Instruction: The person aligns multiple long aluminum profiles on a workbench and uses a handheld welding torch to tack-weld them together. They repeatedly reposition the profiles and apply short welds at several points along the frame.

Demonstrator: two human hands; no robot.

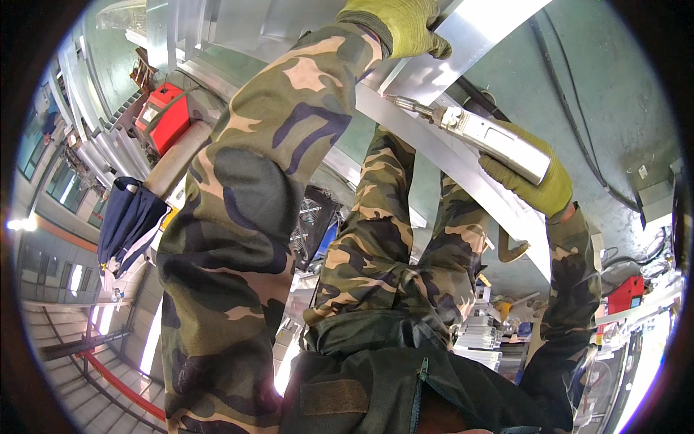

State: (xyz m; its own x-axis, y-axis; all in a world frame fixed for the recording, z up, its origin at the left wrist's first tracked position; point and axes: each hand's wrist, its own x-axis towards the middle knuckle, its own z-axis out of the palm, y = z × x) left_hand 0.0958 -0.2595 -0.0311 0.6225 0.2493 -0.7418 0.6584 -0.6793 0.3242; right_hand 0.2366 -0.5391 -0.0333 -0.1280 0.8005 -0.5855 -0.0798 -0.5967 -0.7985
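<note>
My right hand (538, 177), in a yellow-green glove, is closed around the silver body of a straight die grinder (491, 137). Its narrow nose points up and left, with the tip at or close to the corner where an upright metal panel (426, 76) meets a long flat metal beam (434, 148). At the top of the view is my left hand (397, 27), gloved the same way. It grips the edge of the metal panel with the thumb toward the right; the upper edge of the picture cuts off part of its fingers.
Dark cables (571, 101) run along the green floor at the right. A red machine (165, 116) stands at the left beside a dark blue cloth (130, 220). A curved metal hook (512, 249) hangs under the beam. My legs (383, 210) are below the beam.
</note>
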